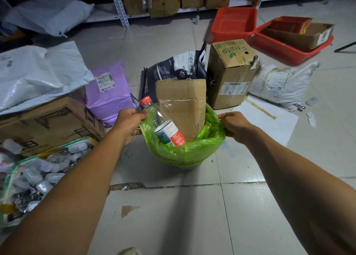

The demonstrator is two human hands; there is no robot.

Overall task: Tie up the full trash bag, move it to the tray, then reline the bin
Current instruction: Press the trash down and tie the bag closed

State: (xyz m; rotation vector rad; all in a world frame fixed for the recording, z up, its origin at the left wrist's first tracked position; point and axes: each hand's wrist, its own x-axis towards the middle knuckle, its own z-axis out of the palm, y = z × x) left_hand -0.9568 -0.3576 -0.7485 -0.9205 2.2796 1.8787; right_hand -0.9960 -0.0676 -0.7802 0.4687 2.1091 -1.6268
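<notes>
Between the hands, green trash bag [190, 150], rim gripped both sides

glossy plastic bag [192, 150], matt cardboard box [183, 104]

Two red trays [235, 23], one green bag [185, 150], one bottle [163, 124]

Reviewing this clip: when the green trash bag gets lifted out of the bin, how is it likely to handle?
The green trash bag looks thin and floppy, so it will probably sag between the left hand and right hand gripping its rim. The cardboard box stands well above the rim, so the load may be top-heavy. The bottle leans loose and could shift.
</notes>
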